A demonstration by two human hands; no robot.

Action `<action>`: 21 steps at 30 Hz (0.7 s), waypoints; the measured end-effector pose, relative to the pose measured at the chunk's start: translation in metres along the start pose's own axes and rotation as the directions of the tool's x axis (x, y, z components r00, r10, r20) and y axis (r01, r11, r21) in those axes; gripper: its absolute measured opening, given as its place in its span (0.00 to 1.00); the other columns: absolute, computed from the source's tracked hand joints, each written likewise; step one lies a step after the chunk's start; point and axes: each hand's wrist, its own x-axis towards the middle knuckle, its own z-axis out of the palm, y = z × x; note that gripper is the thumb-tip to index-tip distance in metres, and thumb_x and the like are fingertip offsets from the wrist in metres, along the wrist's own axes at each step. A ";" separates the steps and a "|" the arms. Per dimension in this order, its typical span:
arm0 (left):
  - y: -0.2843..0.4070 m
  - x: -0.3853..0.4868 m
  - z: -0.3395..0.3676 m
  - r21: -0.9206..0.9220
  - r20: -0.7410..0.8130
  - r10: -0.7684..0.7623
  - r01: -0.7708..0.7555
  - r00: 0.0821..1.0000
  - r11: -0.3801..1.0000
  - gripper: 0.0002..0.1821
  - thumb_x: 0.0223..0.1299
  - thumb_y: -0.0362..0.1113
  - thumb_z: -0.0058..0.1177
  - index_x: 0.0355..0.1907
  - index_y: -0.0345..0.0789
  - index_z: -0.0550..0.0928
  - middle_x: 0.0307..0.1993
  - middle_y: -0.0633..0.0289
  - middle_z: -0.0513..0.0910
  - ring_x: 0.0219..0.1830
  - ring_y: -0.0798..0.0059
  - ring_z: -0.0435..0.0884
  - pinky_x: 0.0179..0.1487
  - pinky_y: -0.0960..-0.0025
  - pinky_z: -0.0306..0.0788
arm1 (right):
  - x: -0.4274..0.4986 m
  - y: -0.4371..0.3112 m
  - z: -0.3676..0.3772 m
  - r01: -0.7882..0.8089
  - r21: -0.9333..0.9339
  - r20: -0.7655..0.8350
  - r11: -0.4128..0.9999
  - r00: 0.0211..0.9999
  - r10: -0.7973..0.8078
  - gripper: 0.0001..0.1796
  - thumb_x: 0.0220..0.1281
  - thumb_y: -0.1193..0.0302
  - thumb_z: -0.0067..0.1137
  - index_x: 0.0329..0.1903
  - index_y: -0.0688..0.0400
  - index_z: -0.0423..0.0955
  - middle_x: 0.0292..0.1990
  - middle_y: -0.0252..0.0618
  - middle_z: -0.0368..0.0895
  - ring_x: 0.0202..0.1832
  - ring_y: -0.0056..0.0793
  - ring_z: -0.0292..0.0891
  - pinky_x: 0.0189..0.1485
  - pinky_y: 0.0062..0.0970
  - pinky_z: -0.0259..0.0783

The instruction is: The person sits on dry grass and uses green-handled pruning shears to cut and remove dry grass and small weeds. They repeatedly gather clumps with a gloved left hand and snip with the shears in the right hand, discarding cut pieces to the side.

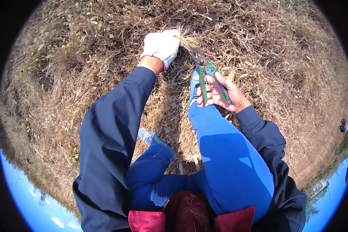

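My left hand (161, 47), in a white knit glove, is closed around a bunch of dry stalks (188, 43) that stick out to its right. My bare right hand (220, 92) holds green-handled pruning shears (203, 65) by their grips, which are spread apart. The shears' metal head lies close to the right end of the stalks; whether the blades touch them I cannot tell. My gloved fingers are mostly hidden from view.
Dry, matted grass and stalks (66, 95) cover the ground all around. My right shoe (193, 84) is just beneath the shears, and my left shoe (147, 136) is farther back. Wooden slats (181, 167) show between my legs. A small dark and pink object (344, 126) lies at the far right.
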 end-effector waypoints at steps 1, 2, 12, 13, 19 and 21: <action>-0.002 -0.001 0.000 0.013 -0.011 0.033 -0.033 0.999 0.999 0.11 0.67 0.35 0.43 0.43 0.37 0.81 0.34 0.51 0.86 0.35 0.52 0.87 0.36 0.54 0.78 | 0.005 -0.003 -0.002 -0.031 -0.010 0.023 0.999 0.999 0.031 0.41 0.74 0.39 0.44 0.71 0.62 0.63 0.48 0.45 0.82 0.48 0.43 0.85 0.56 0.46 0.80; -0.003 -0.002 0.000 0.033 0.001 0.061 -0.061 0.998 0.998 0.10 0.65 0.34 0.44 0.42 0.36 0.80 0.33 0.51 0.85 0.35 0.52 0.86 0.36 0.55 0.78 | 0.009 -0.005 -0.003 -0.065 -0.003 0.006 0.998 0.998 0.065 0.41 0.75 0.38 0.42 0.70 0.61 0.64 0.48 0.45 0.82 0.47 0.42 0.85 0.54 0.45 0.81; -0.006 -0.016 -0.001 -0.011 -0.097 0.155 -0.157 0.983 0.988 0.11 0.64 0.34 0.49 0.46 0.40 0.82 0.37 0.54 0.86 0.38 0.55 0.87 0.38 0.56 0.79 | 0.064 -0.036 0.000 -0.060 -0.321 -0.265 0.945 0.964 -0.029 0.34 0.76 0.41 0.45 0.60 0.60 0.72 0.35 0.36 0.81 0.29 0.23 0.78 0.29 0.25 0.75; -0.007 -0.016 -0.001 0.018 -0.030 0.139 -0.138 0.990 0.990 0.11 0.64 0.34 0.49 0.46 0.41 0.82 0.37 0.55 0.86 0.38 0.55 0.87 0.37 0.56 0.79 | 0.062 -0.037 0.003 -0.033 -0.295 -0.279 0.955 0.959 -0.053 0.34 0.74 0.41 0.50 0.57 0.62 0.73 0.30 0.33 0.79 0.24 0.19 0.75 0.22 0.21 0.71; -0.017 -0.021 0.002 0.018 -0.024 0.133 -0.133 0.991 0.991 0.11 0.65 0.35 0.49 0.47 0.41 0.82 0.35 0.56 0.86 0.35 0.55 0.87 0.35 0.58 0.79 | 0.034 -0.034 0.006 -0.060 -0.422 -0.373 0.905 0.921 -0.112 0.30 0.76 0.45 0.50 0.54 0.62 0.77 0.23 0.26 0.72 0.16 0.13 0.63 0.18 0.16 0.60; -0.021 -0.024 0.003 0.003 -0.042 0.136 -0.136 0.990 0.991 0.11 0.64 0.35 0.51 0.47 0.42 0.83 0.35 0.56 0.86 0.35 0.56 0.87 0.36 0.58 0.79 | 0.025 -0.026 0.005 -0.040 -0.363 -0.319 0.931 0.944 -0.084 0.34 0.74 0.41 0.49 0.59 0.61 0.76 0.28 0.29 0.77 0.22 0.18 0.73 0.23 0.18 0.70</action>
